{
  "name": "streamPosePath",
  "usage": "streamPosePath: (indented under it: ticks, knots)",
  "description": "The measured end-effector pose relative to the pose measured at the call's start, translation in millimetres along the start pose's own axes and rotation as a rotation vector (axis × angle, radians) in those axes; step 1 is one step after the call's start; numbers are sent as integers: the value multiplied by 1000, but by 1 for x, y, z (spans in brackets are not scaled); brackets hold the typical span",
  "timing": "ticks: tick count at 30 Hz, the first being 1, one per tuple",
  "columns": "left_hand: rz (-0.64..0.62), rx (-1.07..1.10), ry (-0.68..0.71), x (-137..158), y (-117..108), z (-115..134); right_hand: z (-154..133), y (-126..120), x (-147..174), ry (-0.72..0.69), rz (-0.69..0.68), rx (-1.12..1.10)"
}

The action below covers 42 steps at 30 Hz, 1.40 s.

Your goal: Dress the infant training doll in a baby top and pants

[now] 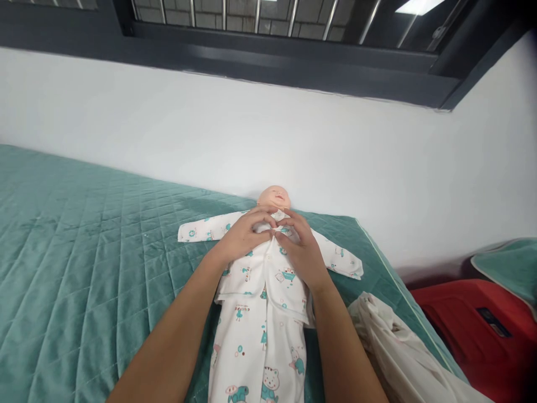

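Note:
A baby doll lies on its back, its head close to the wall. It wears a white printed baby shirt with long sleeves spread out to both sides, and matching trousers below. My left hand and my right hand meet at the upper front of the shirt, just under the doll's chin. Thumbs and fingertips of both hands pinch the shirt's front edges together. Below my hands the front hangs slightly apart toward the hem. Any button between my fingertips is too small to make out.
A green quilted cover spreads under the doll. Crumpled white cloth lies to the right by my forearm. Beyond the bed's right edge stands a red plastic object with green fabric over it. A white wall and dark window frame rise behind.

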<state>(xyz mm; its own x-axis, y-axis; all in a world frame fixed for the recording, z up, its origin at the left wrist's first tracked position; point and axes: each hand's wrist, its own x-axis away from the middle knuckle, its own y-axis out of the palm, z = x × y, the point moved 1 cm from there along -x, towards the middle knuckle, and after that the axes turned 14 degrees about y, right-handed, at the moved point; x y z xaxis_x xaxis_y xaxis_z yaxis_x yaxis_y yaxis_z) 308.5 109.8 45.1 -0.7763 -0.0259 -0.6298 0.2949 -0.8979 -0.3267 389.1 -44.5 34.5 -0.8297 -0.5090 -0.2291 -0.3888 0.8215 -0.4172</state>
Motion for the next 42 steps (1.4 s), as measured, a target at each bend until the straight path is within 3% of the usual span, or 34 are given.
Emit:
streamPosePath:
  ticks: [17, 27, 34, 42]
  knots:
    - [-62, 81, -36, 1, -7, -2, -3, -6, 2, -39, -72, -85]
    - [-43, 112, -51, 3, -9, -6, 2, -2, 0, 44, -30, -179]
    - [-162, 48, -36, 2, -14, 4, 4, -3, -1, 64, 15, -228]
    - [-439, -13, -8, 5, -25, 16, -2, -10, 1, 63, 20, -268]
